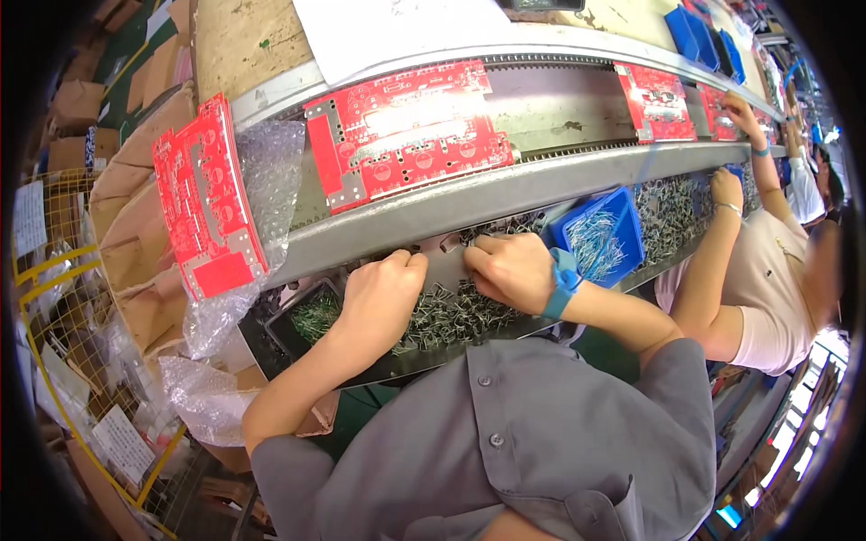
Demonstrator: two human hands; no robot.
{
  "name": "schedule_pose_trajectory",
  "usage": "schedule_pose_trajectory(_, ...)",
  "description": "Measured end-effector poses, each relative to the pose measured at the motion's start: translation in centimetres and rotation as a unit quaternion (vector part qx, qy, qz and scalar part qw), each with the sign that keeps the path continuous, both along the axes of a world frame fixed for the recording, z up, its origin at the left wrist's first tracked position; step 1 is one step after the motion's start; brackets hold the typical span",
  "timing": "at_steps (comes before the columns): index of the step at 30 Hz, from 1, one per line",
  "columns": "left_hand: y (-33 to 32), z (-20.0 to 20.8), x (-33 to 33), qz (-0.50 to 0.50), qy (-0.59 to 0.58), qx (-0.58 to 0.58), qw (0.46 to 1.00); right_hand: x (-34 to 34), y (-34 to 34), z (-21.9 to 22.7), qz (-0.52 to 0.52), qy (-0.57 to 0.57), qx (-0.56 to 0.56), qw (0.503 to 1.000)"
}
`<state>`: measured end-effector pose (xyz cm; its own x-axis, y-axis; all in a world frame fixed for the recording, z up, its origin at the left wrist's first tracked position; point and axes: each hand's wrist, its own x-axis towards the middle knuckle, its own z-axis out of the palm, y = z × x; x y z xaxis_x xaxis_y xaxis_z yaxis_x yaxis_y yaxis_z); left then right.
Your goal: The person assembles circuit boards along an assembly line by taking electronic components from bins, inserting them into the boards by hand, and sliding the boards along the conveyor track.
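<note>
Metal clips (451, 311), small, grey and bent, are lying heaped in a loose pile on the dark shelf (361, 365) below the conveyor rail (469, 203). Left hand (383, 293) is resting on the pile, fingers curled inward; whether it is gripping anything cannot be told. Right hand (510, 269), wearing a blue wristband (562, 281), is pressing knuckles-up into the clips, its grip likewise hidden. Red circuit board (406, 131) is sitting on the conveyor above. Blue bin (622, 207) of thin wire parts is standing just right.
</note>
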<state>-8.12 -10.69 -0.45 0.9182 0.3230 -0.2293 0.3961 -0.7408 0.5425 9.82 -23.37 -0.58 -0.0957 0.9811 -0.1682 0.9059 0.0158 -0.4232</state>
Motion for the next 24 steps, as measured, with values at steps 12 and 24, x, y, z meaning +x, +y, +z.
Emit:
schedule_pose_trajectory(12,0.2,-1.4,0.8,-0.181,-0.026,0.078,0.98,5.1,4.8,4.5,-0.035,0.168,0.155,0.973)
schedule_pose_trajectory(24,0.5,0.6,0.9,-0.128,-0.157,0.036,0.979,7.3,12.8,-0.1,-0.069,0.142,0.197,0.968)
